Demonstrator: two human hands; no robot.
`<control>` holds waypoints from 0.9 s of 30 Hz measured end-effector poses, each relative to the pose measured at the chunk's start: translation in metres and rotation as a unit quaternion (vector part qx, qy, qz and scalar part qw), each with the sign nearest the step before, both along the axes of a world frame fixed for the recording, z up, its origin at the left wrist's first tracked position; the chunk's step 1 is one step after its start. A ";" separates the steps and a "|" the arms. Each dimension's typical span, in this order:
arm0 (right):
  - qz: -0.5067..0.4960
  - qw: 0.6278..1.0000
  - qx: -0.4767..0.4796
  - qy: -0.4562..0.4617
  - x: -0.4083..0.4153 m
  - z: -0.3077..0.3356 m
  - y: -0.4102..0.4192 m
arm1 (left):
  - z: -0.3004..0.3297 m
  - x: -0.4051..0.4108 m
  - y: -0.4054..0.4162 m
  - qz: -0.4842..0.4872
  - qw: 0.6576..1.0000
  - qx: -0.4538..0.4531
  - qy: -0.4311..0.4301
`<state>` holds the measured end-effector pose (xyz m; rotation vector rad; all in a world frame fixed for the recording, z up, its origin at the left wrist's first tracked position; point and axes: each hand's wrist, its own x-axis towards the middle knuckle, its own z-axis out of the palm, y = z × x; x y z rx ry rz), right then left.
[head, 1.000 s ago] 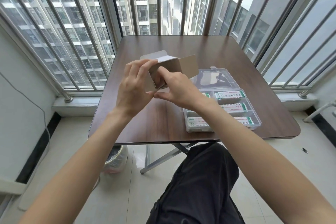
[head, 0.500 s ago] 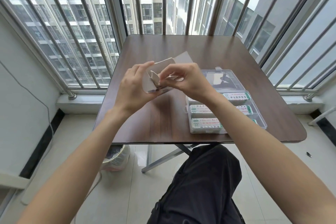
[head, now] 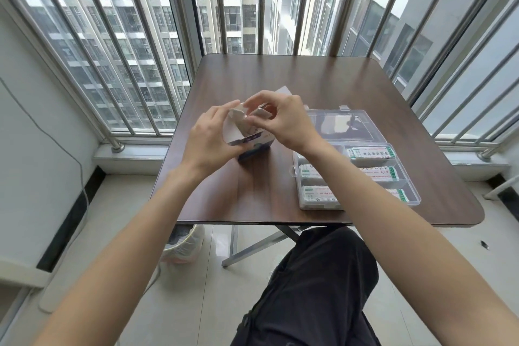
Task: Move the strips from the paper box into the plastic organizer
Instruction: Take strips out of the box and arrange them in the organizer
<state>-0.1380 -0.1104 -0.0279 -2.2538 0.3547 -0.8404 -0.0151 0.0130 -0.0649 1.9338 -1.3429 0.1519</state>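
At a dark wooden table [head: 323, 87] beside barred windows [head: 140, 36], our left hand [head: 207, 143] grips the paper box [head: 252, 140] above it, our right hand [head: 283, 118] pinches its flap, and strips [head: 370, 152] fill the plastic organizer [head: 412, 191] at right.

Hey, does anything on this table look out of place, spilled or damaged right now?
Nothing stands out. The paper box is held by both hands, left hand and right hand, at its opened top flaps. The plastic organizer sits flat on the table, lid open, strips neatly in compartments.
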 end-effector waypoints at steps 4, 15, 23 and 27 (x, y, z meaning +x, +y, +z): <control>-0.054 0.997 0.032 -0.042 -0.007 0.003 -0.009 | -0.001 0.009 0.003 0.019 0.999 0.018 0.041; -0.088 0.984 0.120 -0.093 -0.004 0.007 -0.017 | 0.015 0.018 0.003 0.005 0.989 0.120 0.091; -0.058 0.987 0.127 -0.084 0.002 0.007 -0.018 | 0.040 0.022 -0.018 -0.013 0.999 -0.006 0.028; -0.062 0.983 0.132 -0.109 -0.001 0.014 -0.021 | 0.052 0.020 -0.032 -0.019 0.995 -0.039 0.089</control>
